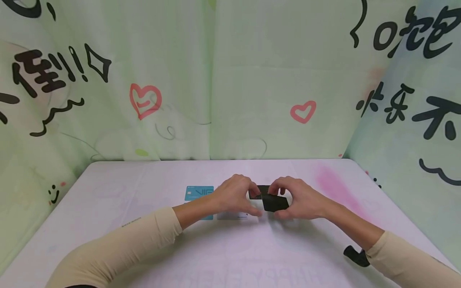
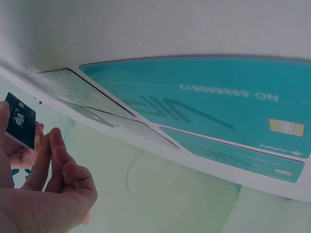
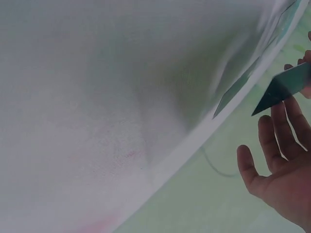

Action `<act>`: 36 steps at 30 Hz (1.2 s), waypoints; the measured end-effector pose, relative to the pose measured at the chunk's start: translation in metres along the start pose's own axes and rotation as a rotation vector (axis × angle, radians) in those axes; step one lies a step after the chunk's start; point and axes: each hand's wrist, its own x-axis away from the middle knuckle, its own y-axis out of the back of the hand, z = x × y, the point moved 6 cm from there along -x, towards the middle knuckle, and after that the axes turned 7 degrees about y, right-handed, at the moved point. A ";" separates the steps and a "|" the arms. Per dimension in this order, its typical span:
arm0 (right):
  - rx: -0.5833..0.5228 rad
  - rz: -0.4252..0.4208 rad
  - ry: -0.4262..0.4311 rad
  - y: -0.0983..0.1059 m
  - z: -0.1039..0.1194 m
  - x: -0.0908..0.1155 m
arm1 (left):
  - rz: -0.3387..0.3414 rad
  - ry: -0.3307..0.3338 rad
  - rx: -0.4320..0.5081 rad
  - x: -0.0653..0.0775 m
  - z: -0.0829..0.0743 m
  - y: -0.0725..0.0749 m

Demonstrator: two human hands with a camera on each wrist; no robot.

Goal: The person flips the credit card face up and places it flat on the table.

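Note:
My right hand holds a black card above the table, its fingers at the upper edge and its thumb at the lower. In the left wrist view this dark card shows "VIP" and a chip. My left hand is bent close to the card's left end; whether it touches the card is unclear. Another black card lies behind, partly hidden. Left of it lie a blue VIP card, a second blue card mostly under my left arm in the head view, and a grey card.
The pale table ends at a back edge before a light green curtain with writing and hearts. A black strap-like piece hangs by my right sleeve. My left sleeve crosses the table's left part.

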 end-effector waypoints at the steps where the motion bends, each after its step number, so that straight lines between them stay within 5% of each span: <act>1: -0.014 -0.007 -0.001 0.001 -0.001 0.000 | 0.002 0.004 -0.004 0.000 0.001 0.000; 9: -0.083 -0.049 0.008 0.006 -0.002 -0.002 | 0.009 0.004 -0.018 0.002 0.000 -0.001; 27: -0.420 -0.173 -0.010 0.009 -0.001 -0.002 | -0.015 -0.047 0.089 0.001 -0.003 -0.001; 36: -0.291 -0.156 -0.057 0.007 -0.003 0.002 | -0.026 -0.017 0.066 0.001 0.001 -0.001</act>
